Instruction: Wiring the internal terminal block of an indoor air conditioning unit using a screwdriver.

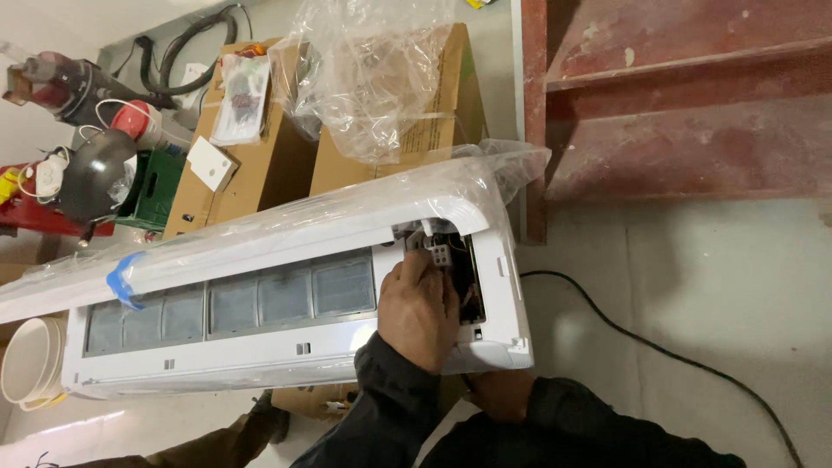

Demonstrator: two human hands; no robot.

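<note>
A white indoor air conditioner unit (286, 347) lies tilted across cardboard boxes, its top still under clear plastic film (347, 217). At its right end an open electrical compartment (464, 269) shows wires and a white terminal block (439, 254). My left hand (419, 308) reaches into that compartment, its fingers curled on the terminal block. My right hand (498, 392) sits under the unit's lower right corner and grips its bottom edge, with the fingers hidden beneath the casing. Both arms wear dark sleeves.
Two cardboard boxes (269, 165) stand behind the unit, with a loose clear plastic bag (373, 78) on top. A black cable (659, 351) runs over the concrete floor at right. A red steel frame (676, 104) is upper right. White buckets (30, 360) and hoses sit at left.
</note>
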